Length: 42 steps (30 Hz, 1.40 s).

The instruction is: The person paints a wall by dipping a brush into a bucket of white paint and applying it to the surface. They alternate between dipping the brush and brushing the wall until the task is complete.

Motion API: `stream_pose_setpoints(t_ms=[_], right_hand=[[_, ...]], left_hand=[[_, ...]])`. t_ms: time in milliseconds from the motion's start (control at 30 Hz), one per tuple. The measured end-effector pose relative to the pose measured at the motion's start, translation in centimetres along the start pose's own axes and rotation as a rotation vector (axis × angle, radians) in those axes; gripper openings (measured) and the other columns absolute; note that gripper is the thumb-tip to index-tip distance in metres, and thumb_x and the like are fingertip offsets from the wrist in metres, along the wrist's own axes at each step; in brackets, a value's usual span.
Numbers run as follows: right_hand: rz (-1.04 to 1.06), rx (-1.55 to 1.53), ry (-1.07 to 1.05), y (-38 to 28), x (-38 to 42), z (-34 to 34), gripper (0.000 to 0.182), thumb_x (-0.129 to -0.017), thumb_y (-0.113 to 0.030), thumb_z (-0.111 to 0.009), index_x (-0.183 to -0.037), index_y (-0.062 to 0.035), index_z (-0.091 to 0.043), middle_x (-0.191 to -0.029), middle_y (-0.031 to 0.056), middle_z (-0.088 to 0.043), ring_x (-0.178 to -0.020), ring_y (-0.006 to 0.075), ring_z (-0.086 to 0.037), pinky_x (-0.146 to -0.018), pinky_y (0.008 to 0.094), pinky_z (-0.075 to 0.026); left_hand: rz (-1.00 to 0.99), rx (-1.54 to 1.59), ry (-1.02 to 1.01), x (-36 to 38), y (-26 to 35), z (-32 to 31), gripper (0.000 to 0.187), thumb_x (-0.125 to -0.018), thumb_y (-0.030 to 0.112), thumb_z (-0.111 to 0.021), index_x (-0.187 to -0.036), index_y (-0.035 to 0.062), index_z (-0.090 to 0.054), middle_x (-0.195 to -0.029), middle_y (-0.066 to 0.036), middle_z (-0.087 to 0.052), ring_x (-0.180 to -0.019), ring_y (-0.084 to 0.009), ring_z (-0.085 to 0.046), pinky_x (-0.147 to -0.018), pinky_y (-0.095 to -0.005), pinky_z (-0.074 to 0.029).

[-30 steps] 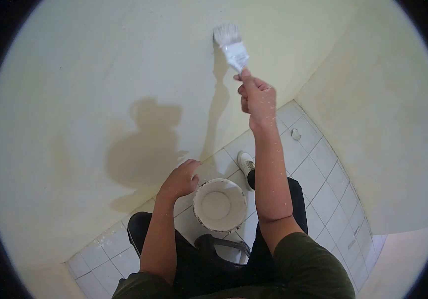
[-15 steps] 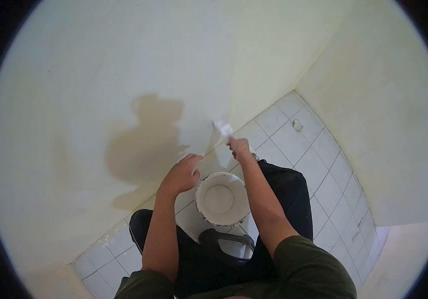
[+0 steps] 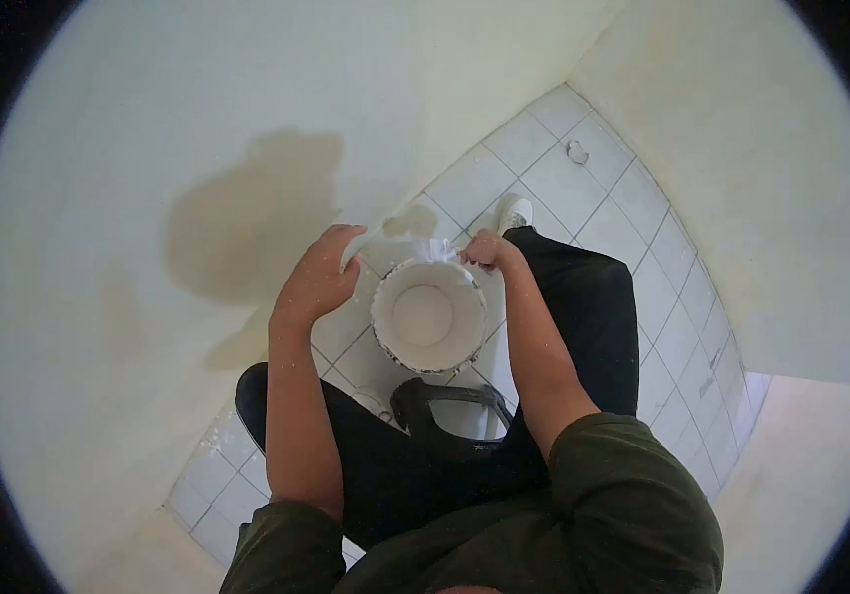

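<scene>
A white paintbrush [image 3: 435, 249], slightly blurred, is gripped in my right hand [image 3: 485, 250]. Its pale head overlaps the far rim of a white bucket [image 3: 470, 319] that stands between my legs. Dark and white smears mark the bucket's rim, and its inside looks pale. To the left of the bucket, beside the wall, my left hand [image 3: 320, 274] is held with thumb and fingers apart and nothing in it. The wall [image 3: 247, 69] carries a whiter area on the left and a yellower strip toward the corner.
White floor tiles [image 3: 608, 238] run along the walls to the corner. A small pale scrap [image 3: 577, 152] lies on them. My shoe [image 3: 516, 213] is right of the bucket, and a dark seat with an open frame [image 3: 455, 394] is under me. Another wall [image 3: 742, 198] rises at the right.
My right hand has brought the paintbrush from the low part of the wall down to the bucket's far rim. My left hand has shifted left, and the view has tilted.
</scene>
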State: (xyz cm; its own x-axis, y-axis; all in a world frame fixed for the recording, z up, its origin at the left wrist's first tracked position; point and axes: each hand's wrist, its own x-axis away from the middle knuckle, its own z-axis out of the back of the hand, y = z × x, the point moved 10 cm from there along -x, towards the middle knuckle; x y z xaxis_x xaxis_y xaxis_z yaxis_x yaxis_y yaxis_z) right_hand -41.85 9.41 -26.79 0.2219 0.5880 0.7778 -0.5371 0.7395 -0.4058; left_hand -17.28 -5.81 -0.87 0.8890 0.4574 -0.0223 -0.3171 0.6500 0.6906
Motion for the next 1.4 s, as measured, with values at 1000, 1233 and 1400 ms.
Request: stream_pose_setpoints(t_ms=[1000,1233,1400], right_hand=[[-0.419,-0.825,-0.282,13.7,4.9,-23.5,0.024,-0.094,-0.03,-0.067,-0.103,-0.0088,-0.073,-0.095,0.0075,-0.066,-0.082,0.0236,-0.063,-0.076,0.0487,-0.06],[-0.306,-0.537,0.102,15.4,1.4,-20.5,0.04,-0.077,-0.032,-0.079,-0.101,-0.0007,-0.073,-0.093,0.017,-0.072,-0.078,0.0303,-0.071,-0.071,0.0431,-0.06],[-0.455,-0.533,0.449,14.8,4.2,-13.3,0.05,-0.072,-0.031,-0.073,-0.103,0.0075,-0.07,-0.102,0.0258,-0.072,-0.092,0.0372,-0.072,-0.086,0.0403,-0.057]], left_hand=[[0.118,-0.05,-0.191,-1.7,1.4,-3.3,0.041,-0.093,0.011,-0.06,-0.134,0.008,-0.055,-0.135,-0.014,-0.057,-0.126,-0.0316,-0.055,-0.11,-0.0434,-0.041],[0.094,-0.037,-0.164,-0.8,0.9,-2.3,0.042,-0.093,0.011,-0.06,-0.134,0.0083,-0.055,-0.136,-0.014,-0.057,-0.125,-0.0319,-0.055,-0.11,-0.043,-0.041],[0.095,-0.044,-0.135,0.4,0.7,-2.1,0.042,-0.093,0.011,-0.06,-0.134,0.0092,-0.055,-0.136,-0.013,-0.057,-0.126,-0.0309,-0.055,-0.11,-0.0424,-0.041]])
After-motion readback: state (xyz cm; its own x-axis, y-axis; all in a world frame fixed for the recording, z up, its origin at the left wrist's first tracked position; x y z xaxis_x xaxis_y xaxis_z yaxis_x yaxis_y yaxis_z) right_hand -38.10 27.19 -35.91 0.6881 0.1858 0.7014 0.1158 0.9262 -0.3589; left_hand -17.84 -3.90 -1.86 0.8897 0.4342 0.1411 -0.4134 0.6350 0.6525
